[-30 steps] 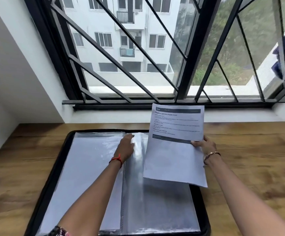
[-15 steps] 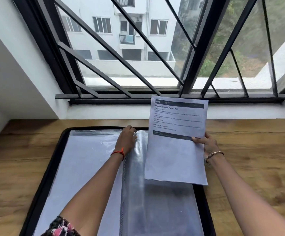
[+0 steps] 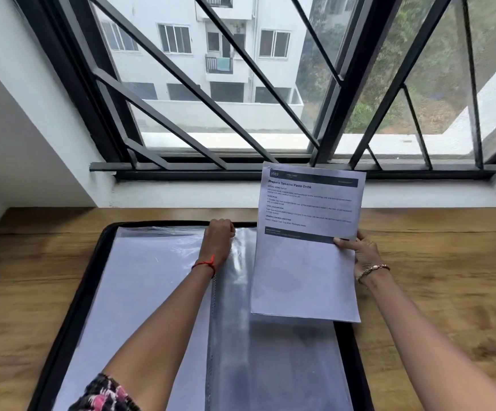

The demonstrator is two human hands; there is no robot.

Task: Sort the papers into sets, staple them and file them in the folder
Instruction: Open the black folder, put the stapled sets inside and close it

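I see right hand (image 3: 365,258) pinching papers (image 3: 304,271) at right edge, above open folder (image 3: 71,307); left hand (image 3: 218,240) fingers curled gripping sleeve (image 3: 239,295) top.

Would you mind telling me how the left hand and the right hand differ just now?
The left hand grips the top of a clear sleeve in the folder; the right hand pinches the printed sheet. The left wrist wears a red thread, the right a bracelet. Both hands hold something.
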